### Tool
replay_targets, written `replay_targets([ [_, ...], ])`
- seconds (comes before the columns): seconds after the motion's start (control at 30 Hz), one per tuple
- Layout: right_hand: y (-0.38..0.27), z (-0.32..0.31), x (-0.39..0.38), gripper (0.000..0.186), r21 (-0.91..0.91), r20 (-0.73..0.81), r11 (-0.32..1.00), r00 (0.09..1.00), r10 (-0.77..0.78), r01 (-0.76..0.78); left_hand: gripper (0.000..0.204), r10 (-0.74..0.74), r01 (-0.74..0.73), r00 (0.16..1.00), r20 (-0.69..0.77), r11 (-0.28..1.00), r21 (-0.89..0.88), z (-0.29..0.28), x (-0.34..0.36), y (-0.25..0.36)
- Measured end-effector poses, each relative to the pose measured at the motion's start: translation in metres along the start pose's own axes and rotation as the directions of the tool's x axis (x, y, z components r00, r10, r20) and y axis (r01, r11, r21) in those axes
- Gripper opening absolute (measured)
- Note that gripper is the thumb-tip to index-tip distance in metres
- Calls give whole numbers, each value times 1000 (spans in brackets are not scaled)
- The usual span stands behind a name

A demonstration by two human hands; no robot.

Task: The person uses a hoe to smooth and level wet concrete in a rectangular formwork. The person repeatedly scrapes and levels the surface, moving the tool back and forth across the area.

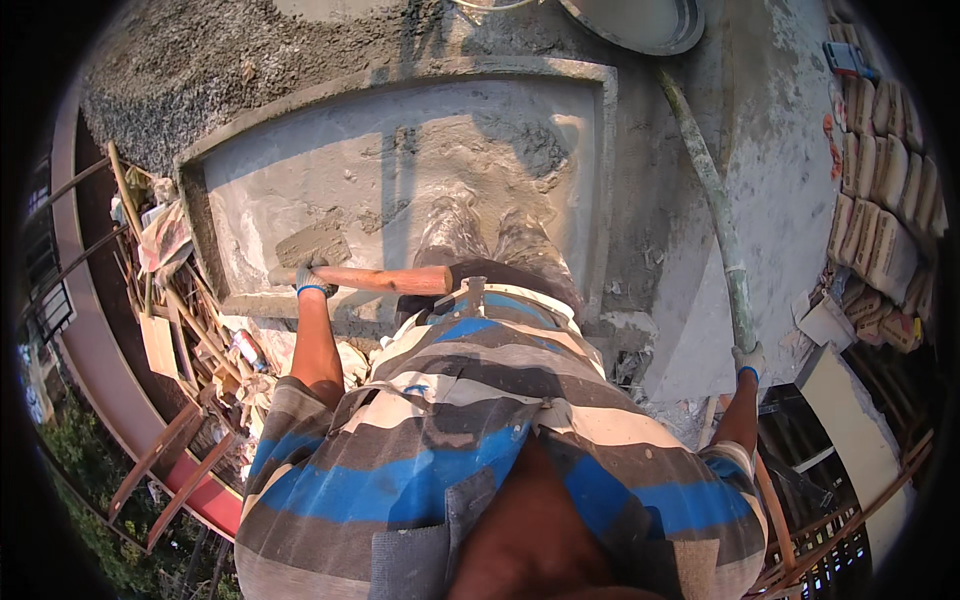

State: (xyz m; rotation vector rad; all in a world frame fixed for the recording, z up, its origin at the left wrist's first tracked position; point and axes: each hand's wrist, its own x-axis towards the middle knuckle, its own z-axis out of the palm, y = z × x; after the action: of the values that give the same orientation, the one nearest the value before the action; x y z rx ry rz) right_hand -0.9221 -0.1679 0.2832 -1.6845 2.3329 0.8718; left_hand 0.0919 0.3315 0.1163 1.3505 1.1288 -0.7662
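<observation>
My left hand (316,279), in a grey glove with a blue cuff, is closed round a thick wooden handle (390,280) that points to the right. Just beyond that hand shows a flat, mortar-coated patch that looks like the tool's blade (312,243); how it joins the handle is hidden. Out to the right, my right hand (748,360), gloved the same way, grips the near end of a long, greenish, cement-smeared pole (712,185). The pole runs forward toward a round pan (650,25). My legs stand in a shallow rimmed trough (605,150) with wet grey mortar (480,140).
A heap of sand and gravel (200,80) lies at the far left. Scrap wood and rubbish (190,310) crowd the left side, near a railing (90,260). Stacked cement bags (880,200) line the right. Wooden bars (830,540) lie at the lower right.
</observation>
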Motion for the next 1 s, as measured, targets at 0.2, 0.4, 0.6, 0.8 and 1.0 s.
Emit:
replay_targets([
  [0.2,3,0,-26,92,17,-23,995,994,104,-103,22,-153,95,975,-163,944,-317,-90,0,-19],
  [0.4,10,-3,-22,92,40,-108,991,986,129,-125,25,-321,227,940,-115,840,-493,-115,-23,-52],
  [0.6,-3,-7,-25,90,6,-84,994,991,105,-105,29,-470,342,882,34,588,-733,-79,-24,-52],
  [0.8,-3,-3,-24,87,13,-85,996,992,94,-94,35,-599,476,753,273,209,-855,-31,-19,-39],
  [1.0,-24,-8,-39,87,-4,-40,993,992,121,-121,26,-555,545,799,232,505,-669,14,-50,-13],
])
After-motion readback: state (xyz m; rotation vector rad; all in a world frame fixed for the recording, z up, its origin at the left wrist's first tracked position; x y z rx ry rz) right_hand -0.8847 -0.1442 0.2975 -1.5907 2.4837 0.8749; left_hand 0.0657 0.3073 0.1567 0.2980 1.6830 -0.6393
